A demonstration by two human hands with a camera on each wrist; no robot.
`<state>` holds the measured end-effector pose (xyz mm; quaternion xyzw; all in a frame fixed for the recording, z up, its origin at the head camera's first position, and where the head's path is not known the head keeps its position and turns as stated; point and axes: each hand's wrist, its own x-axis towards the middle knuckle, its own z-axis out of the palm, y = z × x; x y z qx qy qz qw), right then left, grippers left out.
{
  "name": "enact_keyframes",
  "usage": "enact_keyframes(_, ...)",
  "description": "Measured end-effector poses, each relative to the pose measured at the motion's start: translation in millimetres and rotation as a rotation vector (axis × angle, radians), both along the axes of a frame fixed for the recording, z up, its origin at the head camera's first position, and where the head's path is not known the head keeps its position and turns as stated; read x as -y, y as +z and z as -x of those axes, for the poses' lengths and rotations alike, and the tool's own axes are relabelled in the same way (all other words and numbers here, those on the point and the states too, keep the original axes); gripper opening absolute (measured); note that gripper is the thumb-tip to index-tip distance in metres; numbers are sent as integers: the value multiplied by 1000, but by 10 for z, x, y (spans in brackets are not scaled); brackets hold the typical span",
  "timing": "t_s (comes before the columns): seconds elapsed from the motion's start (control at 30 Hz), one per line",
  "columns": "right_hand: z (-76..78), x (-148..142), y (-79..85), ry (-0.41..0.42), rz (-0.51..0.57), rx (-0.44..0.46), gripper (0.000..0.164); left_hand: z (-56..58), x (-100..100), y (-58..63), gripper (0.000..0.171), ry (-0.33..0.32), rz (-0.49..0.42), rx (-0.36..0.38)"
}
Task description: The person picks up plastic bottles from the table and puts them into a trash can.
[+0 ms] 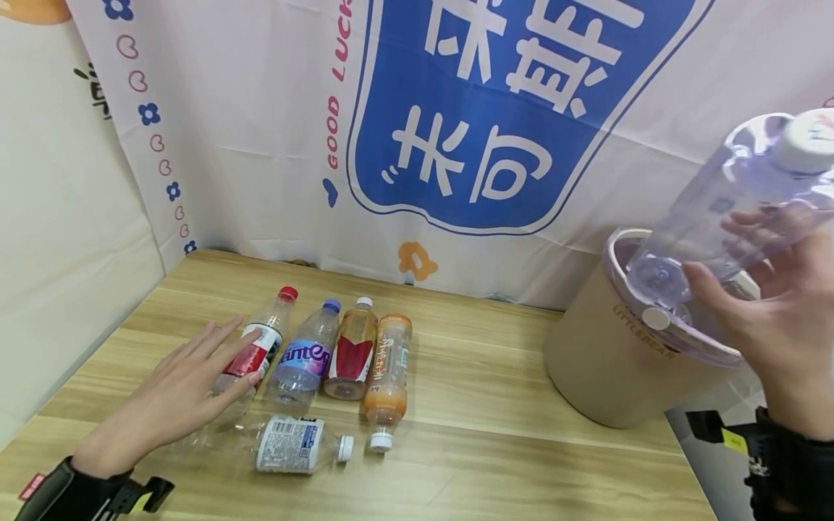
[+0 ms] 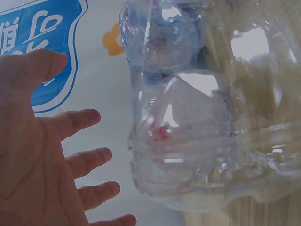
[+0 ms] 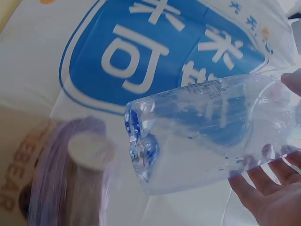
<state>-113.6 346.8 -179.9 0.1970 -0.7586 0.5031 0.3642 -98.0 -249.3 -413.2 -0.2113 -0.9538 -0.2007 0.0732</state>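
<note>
My right hand [image 1: 782, 311] grips a clear, bluish plastic bottle [image 1: 710, 195] with a white cap. The bottle tilts base-down over the mouth of a beige bin [image 1: 586, 347]; in the right wrist view its dented base [image 3: 141, 141] points toward the bin's rim. My left hand [image 1: 185, 383] is spread, fingers extended, over a red-capped bottle [image 1: 250, 354]. Below that hand a clear bottle with a white label [image 1: 289, 443] lies on its side, partly hidden by the hand. It looms large beside the palm in the left wrist view.
On the wooden table [image 1: 482, 434] a blue-capped bottle [image 1: 302, 362], a red-labelled bottle [image 1: 352, 351] and an orange bottle [image 1: 389, 369] lie side by side. Transparent lining covers the bin's rim. A printed white cloth [image 1: 260, 145] hangs behind the table.
</note>
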Motion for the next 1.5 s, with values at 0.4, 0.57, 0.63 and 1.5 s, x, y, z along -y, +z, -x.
enact_keyframes(0.4,226,-570,-160,-366,-44,177,81,19,-14,9,66,9,1,12)
enact_keyframes(0.57,319,-801,-338,-343,-96,288,84,34,-29,19,67,16,6,33)
enact_keyframes(0.63,343,-883,-400,-316,-165,285,85,34,-33,23,67,16,8,26)
enact_keyframes(1.5,406,-1067,-566,-323,-489,463,77,11,-20,5,65,13,-3,-40)
